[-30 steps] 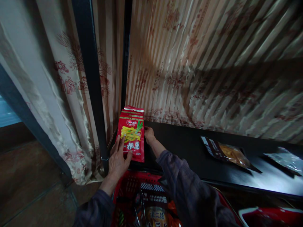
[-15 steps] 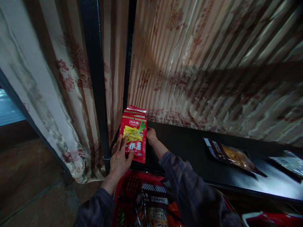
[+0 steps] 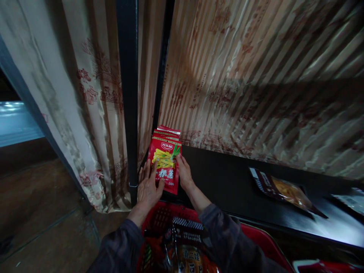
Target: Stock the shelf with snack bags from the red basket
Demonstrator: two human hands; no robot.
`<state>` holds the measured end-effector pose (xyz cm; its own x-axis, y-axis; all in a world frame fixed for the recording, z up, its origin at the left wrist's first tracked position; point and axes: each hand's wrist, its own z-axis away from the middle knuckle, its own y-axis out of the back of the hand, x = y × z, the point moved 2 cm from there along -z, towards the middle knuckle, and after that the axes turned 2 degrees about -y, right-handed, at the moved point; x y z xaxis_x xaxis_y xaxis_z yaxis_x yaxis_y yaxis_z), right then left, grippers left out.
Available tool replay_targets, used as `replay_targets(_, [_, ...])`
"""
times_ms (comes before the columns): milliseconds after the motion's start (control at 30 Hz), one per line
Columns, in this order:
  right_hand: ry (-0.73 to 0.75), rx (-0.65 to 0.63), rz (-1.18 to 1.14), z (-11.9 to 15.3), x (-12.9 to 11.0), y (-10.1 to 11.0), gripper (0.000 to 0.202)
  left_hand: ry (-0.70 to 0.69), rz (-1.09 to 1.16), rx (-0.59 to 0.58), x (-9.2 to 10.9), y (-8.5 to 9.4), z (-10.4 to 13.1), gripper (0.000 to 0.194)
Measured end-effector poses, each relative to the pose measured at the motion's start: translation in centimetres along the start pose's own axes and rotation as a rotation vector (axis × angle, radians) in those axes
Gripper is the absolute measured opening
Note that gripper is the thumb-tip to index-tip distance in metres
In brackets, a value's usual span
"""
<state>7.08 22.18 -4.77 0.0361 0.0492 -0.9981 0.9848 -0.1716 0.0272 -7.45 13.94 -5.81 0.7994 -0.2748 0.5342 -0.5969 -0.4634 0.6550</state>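
A stack of red snack packets point(image 3: 170, 186) with yellow sticks and a green onion printed on the front leans in the corner of a black shelf. My left hand point(image 3: 149, 187) lies along its left side, fingers spread, with fingertips on the front packet. At its right edge my right hand point(image 3: 185, 175) rests with fingers stretched out, the fingertips touching the front near the green onion print. What lies behind the front packet is mostly hidden, apart from the top edges.
Below my arms stands a red basket point(image 3: 260, 239) with several bagged snacks in it. On the black shelf point(image 3: 224, 178) to the right lie a brown snack bag point(image 3: 287, 191) and a clear pack point(image 3: 351, 199). A dark post point(image 3: 129, 102) and printed curtains point(image 3: 227, 76) border the corner.
My right hand has moved from beside the stack onto the front packet's right edge. My left hand stays on the left side. The view has shifted slightly left.
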Motion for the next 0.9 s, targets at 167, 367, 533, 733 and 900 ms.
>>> replay_targets(167, [0.04,0.06,-0.002,0.1,0.2,-0.6,0.052,0.021,0.047,-0.013,-0.1,0.2,0.0,0.063])
replay_targets(367, [0.056,0.148,0.125,0.0,1.0,-0.4,0.046,0.103,0.105,-0.043,-0.3,0.4,-0.3,0.058])
replay_targets(533, [0.055,0.172,0.384,0.7,0.2,-0.2,0.051,0.031,0.033,0.037,0.3,0.3,-0.2,0.054])
replay_targets(733, [-0.012,0.076,0.538,1.3,-0.9,-0.8,0.052,0.01,-0.007,0.055,0.5,0.1,-0.3,0.051])
replay_targets(900, [-0.025,0.057,0.569,1.7,-1.2,-1.3,0.049,-0.005,0.012,0.052,0.0,-0.1,-0.4,0.052])
